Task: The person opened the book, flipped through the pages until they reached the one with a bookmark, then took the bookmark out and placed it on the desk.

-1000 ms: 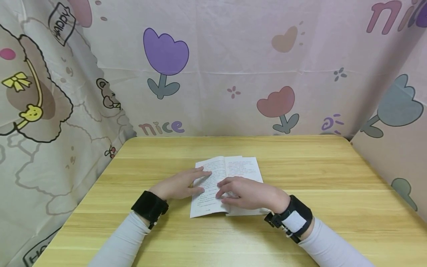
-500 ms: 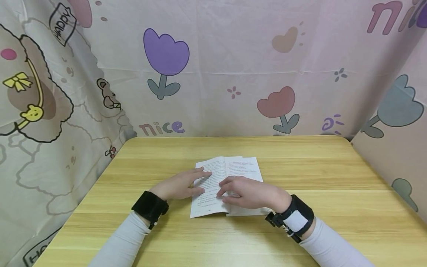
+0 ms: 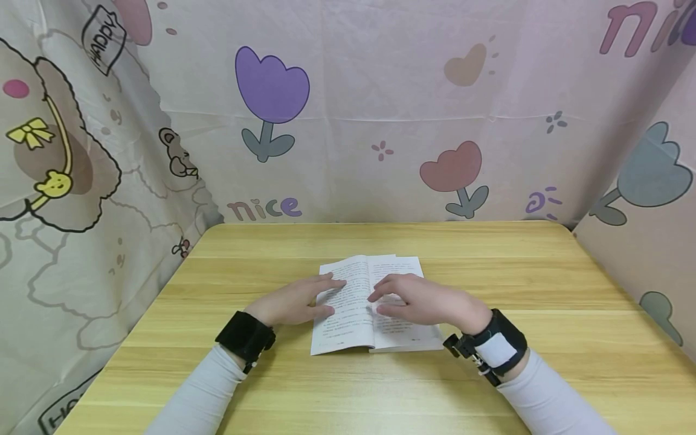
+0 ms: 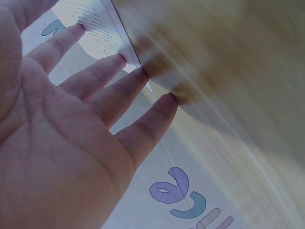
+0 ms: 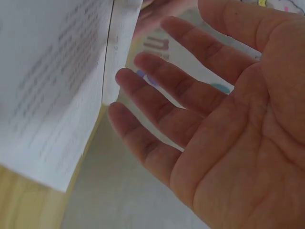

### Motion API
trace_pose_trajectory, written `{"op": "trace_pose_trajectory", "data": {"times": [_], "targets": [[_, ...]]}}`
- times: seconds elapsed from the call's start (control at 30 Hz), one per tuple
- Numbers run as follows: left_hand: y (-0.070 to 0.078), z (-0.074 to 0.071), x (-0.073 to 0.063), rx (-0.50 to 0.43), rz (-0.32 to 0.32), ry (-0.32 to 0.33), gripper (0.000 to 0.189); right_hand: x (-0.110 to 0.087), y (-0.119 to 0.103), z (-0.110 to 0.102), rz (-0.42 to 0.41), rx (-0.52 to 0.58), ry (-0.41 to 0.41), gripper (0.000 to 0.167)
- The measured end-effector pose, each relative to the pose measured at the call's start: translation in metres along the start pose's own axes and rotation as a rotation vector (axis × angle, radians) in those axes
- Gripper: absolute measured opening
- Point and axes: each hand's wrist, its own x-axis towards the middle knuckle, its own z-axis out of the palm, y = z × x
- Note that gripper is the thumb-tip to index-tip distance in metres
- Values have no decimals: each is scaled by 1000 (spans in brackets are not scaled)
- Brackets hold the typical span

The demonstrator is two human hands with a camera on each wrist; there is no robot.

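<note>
An open book with printed white pages lies on the wooden table, its spine running away from me. My left hand rests on the left page's outer edge, fingers spread. In the left wrist view two fingertips meet the page, while the little finger reaches the table beside it. Over the right page, near the spine, is my right hand, its fingers slightly bent and holding nothing. The right wrist view shows that palm with loosely extended fingers close to the book's pages.
The light wooden table reaches back to a hanging cloth printed with flowers and letters. More printed cloth hangs along the left side, and again on the right. Each wrist wears a black strap.
My right hand has moved from the left page across the spine to the right, and slightly away from me. The left hand and the book have stayed in place.
</note>
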Motion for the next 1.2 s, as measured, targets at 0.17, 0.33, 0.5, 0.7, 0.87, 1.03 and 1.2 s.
{"op": "trace_pose_trajectory", "data": {"times": [0.17,0.33,0.5,0.7,0.87,1.03,1.2], "targets": [[1,0,0,-2,-6,-1,63,-6,9,-8,54,11,13,35],[1,1,0,8,-8,-3,63,-11,15,-17,112,4,18,39],[1,1,0,17,-5,-1,63,-15,21,-23,189,8,4,43],[0,1,0,14,12,0,62,-18,29,-27,278,20,-16,47],[0,1,0,8,14,0,62,-20,36,-27,356,-16,-10,50],[-1,2,0,11,12,1,62,-21,43,-28,399,-41,-21,41],[-1,2,0,10,13,1,63,-21,50,-28,412,-42,-31,21]]}}
